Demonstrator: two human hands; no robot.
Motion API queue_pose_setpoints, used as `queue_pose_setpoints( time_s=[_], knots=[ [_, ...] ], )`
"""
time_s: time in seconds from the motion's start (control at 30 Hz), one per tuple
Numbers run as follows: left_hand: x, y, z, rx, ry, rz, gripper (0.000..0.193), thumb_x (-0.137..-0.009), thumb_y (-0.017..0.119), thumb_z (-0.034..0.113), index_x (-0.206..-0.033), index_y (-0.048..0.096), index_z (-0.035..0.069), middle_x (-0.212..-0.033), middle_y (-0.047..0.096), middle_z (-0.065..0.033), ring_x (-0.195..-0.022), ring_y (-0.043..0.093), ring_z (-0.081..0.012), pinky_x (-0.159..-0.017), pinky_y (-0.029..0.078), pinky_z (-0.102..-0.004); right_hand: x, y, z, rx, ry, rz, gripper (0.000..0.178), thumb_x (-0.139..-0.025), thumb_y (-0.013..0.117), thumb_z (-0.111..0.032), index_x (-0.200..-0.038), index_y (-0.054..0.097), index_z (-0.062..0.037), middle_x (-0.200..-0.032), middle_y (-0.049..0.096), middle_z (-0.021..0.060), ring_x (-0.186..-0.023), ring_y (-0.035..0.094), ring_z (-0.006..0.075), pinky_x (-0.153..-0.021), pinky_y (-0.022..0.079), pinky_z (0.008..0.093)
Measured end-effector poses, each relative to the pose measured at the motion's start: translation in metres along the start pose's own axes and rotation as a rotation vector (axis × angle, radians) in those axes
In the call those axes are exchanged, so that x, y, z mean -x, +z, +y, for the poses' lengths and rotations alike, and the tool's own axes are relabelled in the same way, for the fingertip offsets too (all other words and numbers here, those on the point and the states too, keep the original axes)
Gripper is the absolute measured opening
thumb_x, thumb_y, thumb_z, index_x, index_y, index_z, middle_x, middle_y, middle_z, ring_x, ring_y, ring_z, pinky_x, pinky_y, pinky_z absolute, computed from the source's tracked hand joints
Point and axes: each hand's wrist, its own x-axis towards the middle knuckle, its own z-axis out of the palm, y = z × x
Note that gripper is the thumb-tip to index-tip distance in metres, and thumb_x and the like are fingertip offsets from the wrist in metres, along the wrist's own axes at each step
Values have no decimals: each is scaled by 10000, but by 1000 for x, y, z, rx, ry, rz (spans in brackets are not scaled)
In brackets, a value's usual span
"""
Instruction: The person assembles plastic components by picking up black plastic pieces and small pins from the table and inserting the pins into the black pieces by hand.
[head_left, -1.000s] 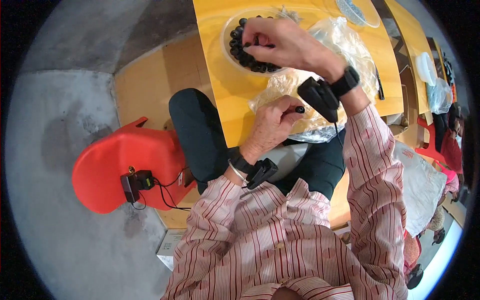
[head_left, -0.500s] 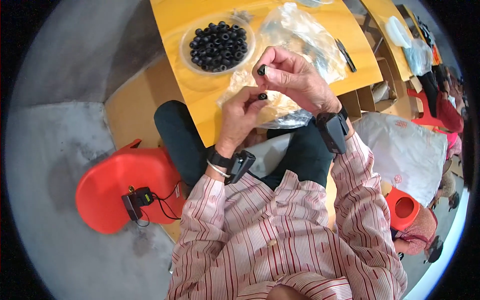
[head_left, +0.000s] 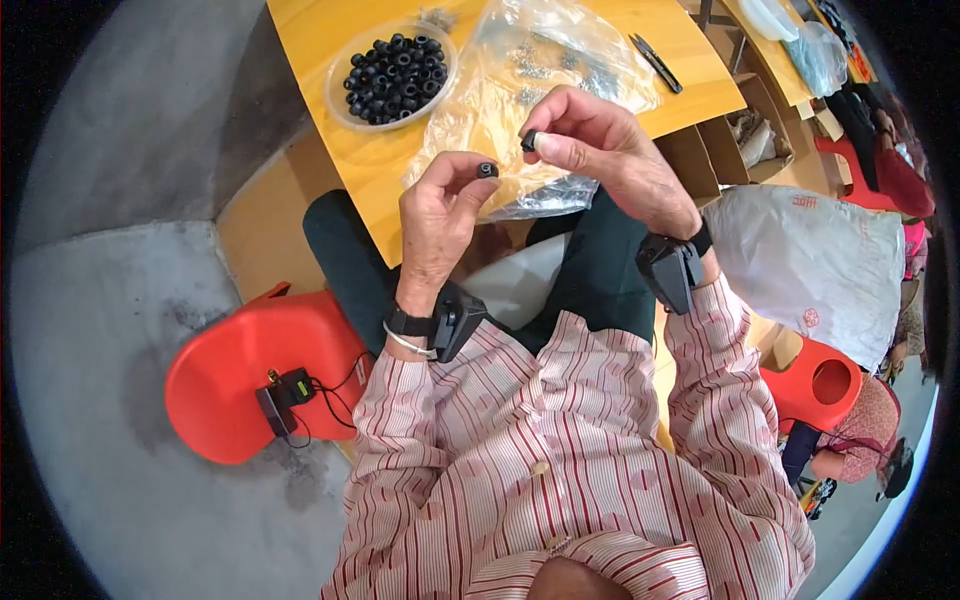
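Between thumb and forefinger my left hand (head_left: 440, 205) pinches a small black ring-shaped part (head_left: 487, 170), its hole showing. My right hand (head_left: 605, 150), a little higher and to the right, pinches another small black part (head_left: 530, 141) at its fingertips. The two parts are apart, over a clear plastic bag (head_left: 480, 120) spread on the yellow table (head_left: 340, 165). Small metallic-looking pieces (head_left: 535, 65) show in or under the bag. Up and left of my hands, a clear round tub (head_left: 337, 98) holds a heap of similar black hollow parts (head_left: 395, 78).
Thread snips (head_left: 656, 63) lie at the table's right. Open cardboard boxes (head_left: 690, 165) stand below its edge. A large white sack (head_left: 800, 265) and a red stool (head_left: 815, 385) are to my right. Another red stool (head_left: 230, 370) with a cabled black device is at my left. Other people sit at far right.
My hands have moved apart, the left one shifting leftward, each still pinching its black part. The whole view has shifted, so the table and tub appear higher and further left.
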Motion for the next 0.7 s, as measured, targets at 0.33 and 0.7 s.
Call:
queue_pose_setpoints(
  time_s=[0.33,0.7],
  knots=[
    [20,5,56,-282,188,-72,172,-822,665,76,-958,605,-11,-808,654,-82,-697,632,-138,-624,493,-261,6,5,-18,446,-113,-71,82,-840,641,-51,-911,618,-15,-861,596,-14,-805,543,54,-745,446,211],
    [27,13,69,-283,200,-82,154,-809,677,66,-922,604,-10,-784,641,-80,-669,634,-133,-600,486,-248,16,5,-20,534,-241,-24,139,-813,685,-159,-894,648,-53,-721,578,-13,-668,494,89,-634,423,251]
  ],
)
